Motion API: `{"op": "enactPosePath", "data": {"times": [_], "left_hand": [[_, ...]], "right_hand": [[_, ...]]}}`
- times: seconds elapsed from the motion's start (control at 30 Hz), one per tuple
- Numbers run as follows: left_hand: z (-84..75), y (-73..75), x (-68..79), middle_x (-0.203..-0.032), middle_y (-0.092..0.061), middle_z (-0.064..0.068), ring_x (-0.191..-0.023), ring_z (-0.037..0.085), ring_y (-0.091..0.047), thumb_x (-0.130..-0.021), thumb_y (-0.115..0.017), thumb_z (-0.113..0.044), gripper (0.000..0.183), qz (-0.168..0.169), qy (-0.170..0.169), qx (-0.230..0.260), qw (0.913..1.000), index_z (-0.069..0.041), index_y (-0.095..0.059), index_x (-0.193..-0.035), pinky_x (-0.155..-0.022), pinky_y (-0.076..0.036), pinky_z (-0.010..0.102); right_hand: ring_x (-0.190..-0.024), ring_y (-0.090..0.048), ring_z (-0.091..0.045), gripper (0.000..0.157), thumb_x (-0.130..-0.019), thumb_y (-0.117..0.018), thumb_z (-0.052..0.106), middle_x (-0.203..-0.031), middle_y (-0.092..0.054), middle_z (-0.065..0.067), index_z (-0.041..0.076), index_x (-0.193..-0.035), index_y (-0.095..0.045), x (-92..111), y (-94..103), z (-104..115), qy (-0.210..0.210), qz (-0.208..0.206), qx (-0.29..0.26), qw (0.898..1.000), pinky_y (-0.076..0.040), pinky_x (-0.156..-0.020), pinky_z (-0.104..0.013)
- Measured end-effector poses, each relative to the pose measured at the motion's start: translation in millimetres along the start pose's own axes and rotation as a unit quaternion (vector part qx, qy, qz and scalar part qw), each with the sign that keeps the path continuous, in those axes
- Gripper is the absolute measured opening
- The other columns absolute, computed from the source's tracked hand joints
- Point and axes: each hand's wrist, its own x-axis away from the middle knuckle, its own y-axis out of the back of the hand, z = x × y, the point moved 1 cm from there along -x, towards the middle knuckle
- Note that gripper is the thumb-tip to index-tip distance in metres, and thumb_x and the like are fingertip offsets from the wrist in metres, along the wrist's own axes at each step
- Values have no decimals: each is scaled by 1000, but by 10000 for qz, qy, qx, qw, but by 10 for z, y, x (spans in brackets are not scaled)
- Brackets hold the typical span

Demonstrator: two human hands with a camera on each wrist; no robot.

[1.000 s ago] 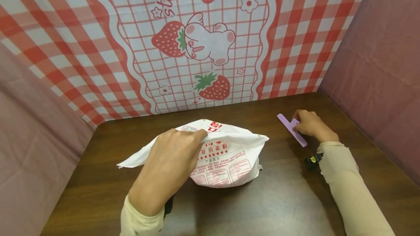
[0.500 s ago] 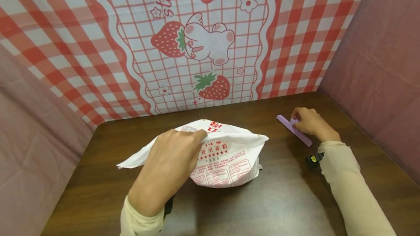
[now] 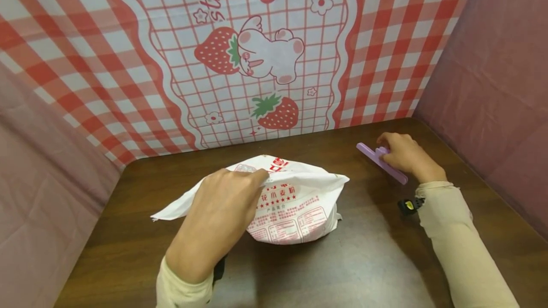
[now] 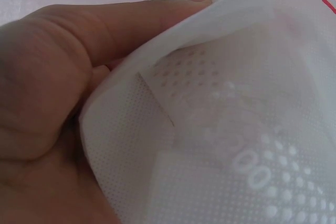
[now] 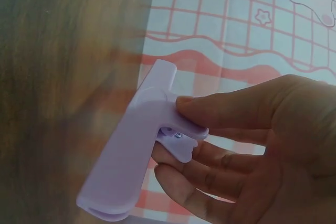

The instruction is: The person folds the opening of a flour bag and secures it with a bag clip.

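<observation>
Your left hand (image 3: pixel 218 215) pinches the upper edge of the white bag (image 3: pixel 295 210), mid tabletop (image 3: pixel 351 270); your right hand (image 3: pixel 406 157) has its grip on the purple clip (image 5: pixel 123 148) toward the far right corner, tabletop stretching between.

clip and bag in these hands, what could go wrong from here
The bag could fall open at the top if the left hand slackens, as only that hand grips it. The clip could slip, as the right hand grips it only by its handles. The clip could also miss the bag's left corner, which sticks out past the left hand.
</observation>
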Motion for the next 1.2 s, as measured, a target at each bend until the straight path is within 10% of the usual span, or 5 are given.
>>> {"op": "enactPosePath", "data": {"times": [1.2], "left_hand": [[-14,10,-1,-46,-41,-9,-44,15,-46,-79,-59,-7,20,40,2,21,10000,-19,-51,-64,-41,-31,29]], "right_hand": [[-68,-53,-21,23,-75,-63,9,-84,-62,-10,0,-96,-63,155,275,439,454,-478,212,9976,-44,-59,-38]]}}
